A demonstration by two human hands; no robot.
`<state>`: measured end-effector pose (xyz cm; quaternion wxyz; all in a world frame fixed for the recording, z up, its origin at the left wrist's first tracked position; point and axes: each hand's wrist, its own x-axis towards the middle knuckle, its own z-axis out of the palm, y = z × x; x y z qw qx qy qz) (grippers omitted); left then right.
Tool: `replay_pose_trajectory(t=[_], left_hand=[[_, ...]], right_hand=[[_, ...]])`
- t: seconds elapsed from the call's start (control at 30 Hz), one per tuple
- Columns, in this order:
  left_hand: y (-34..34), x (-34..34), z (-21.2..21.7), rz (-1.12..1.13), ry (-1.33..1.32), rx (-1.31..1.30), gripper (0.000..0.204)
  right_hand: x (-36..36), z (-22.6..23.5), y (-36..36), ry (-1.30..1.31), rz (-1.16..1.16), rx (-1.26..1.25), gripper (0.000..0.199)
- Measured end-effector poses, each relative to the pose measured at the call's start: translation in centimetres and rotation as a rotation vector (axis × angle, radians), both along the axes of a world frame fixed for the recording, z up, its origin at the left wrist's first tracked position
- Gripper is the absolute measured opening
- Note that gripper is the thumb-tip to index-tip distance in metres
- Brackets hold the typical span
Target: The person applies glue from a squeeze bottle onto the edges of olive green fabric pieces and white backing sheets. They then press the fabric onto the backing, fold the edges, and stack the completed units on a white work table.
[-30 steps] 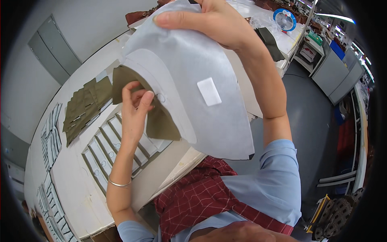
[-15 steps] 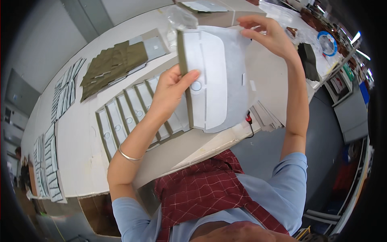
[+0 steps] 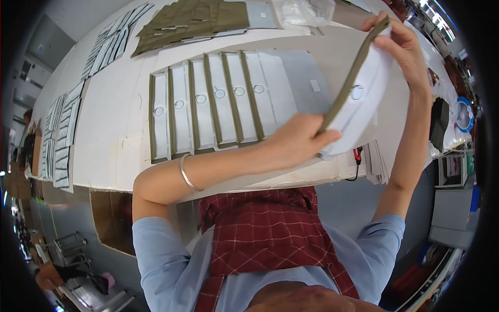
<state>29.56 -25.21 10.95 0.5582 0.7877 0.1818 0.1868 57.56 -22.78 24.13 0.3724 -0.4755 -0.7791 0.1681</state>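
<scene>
Both my hands hold up a fabric panel (image 3: 367, 88) with an olive folded edge and a white backing bearing a round mark. My left hand (image 3: 301, 139) pinches the near end of the olive edge, its wrist wearing a silver bangle (image 3: 189, 173). At the far end of that edge, my right hand (image 3: 403, 46) is closed on the panel between thumb and fingers. The panel is tilted, raised over the table's right part. Left of it, several similar panels (image 3: 270, 78) lie overlapped in a row, olive edges and round marks showing.
A pile of olive fabric pieces (image 3: 192, 21) lies beyond the row, beside a clear plastic bag (image 3: 306, 11). Striped strips (image 3: 112, 44) lie along the table's left side. Grey card sheets (image 3: 375, 162) and a red-handled tool (image 3: 357, 155) sit at the front edge.
The panel has moved right and turned from face-up to steeply tilted. My right hand, earlier with fingers apart at the far right corner, now grips the olive edge. My view has shifted too.
</scene>
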Motion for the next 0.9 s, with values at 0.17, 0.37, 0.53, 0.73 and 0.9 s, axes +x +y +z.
replay_pose_trajectory(t=[0.17, 0.37, 0.53, 0.73, 0.9], left_hand=[[-2.5, 0.7, -0.7, -0.103, -0.140, -0.957, 0.056], [-0.7, -1.6, -3.9, 0.053, -0.066, -1.228, 0.059], [0.2, -3.6, -3.7, 0.056, -0.005, -1.232, 0.057], [1.1, -7.3, -1.1, -0.245, 0.353, -0.829, 0.036], [1.8, -8.5, -1.9, 0.046, 0.170, 0.457, 0.034]], right_hand=[[-5.4, 0.5, 4.9, -0.441, 0.085, 0.241, 0.027], [-9.9, -10.1, 13.8, -0.294, 0.235, -0.370, 0.030], [-10.2, -14.2, 17.4, -0.280, 0.248, -0.471, 0.035], [-10.9, -14.9, 18.0, -0.243, 0.237, -0.485, 0.032], [-10.0, -16.7, 18.7, -0.300, 0.214, -0.483, 0.029]])
